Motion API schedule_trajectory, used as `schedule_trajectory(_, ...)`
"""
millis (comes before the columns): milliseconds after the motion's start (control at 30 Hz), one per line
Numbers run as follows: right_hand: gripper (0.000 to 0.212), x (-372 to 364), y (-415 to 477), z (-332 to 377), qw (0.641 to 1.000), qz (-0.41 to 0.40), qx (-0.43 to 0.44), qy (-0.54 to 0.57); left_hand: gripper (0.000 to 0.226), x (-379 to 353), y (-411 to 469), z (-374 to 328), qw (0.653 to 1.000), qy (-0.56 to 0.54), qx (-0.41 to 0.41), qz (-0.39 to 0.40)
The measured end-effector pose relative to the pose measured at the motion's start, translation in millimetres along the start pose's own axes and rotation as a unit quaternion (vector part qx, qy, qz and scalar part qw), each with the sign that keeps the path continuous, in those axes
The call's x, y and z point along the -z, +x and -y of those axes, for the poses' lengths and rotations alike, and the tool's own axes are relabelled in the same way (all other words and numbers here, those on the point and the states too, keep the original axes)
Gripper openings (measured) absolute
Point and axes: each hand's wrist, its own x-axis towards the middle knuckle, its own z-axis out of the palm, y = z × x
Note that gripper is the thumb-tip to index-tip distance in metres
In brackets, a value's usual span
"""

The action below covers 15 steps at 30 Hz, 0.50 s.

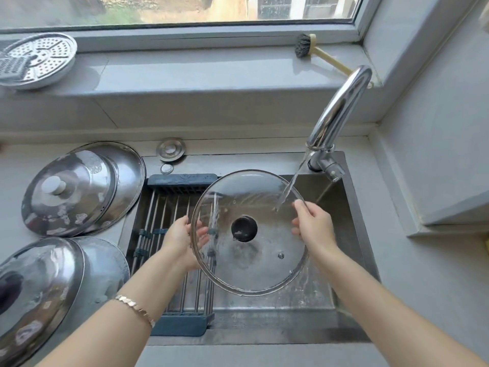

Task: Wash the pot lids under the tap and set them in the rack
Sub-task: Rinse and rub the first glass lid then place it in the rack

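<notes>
A round glass lid (259,263) with a black knob at its centre hangs over the sink (354,229). My left hand (182,242) grips its left rim, fingers showing through the glass. My right hand (313,225) grips the upper right rim. Water runs from the chrome tap (341,107) and strikes the lid near my right hand. A blue-framed bar rack (169,215) lies across the sink's left half, partly behind the lid. Steel lids (76,189) lean stacked on the counter to the left, with two more steel lids (39,282) nearer me.
A perforated steamer plate (37,59) and a brush (317,51) lie on the window sill. A sink plug (170,149) rests behind the rack. A grey wall block stands to the right of the sink.
</notes>
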Motion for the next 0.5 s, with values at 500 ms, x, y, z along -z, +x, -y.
schedule_trajectory(500, 0.066, 34.2, 13.3, -27.7, 0.868, 0.218, -0.350, 0.276, 0.035, -19.9, -16.8, 7.5, 0.960, 0.014, -0.278, 0.010)
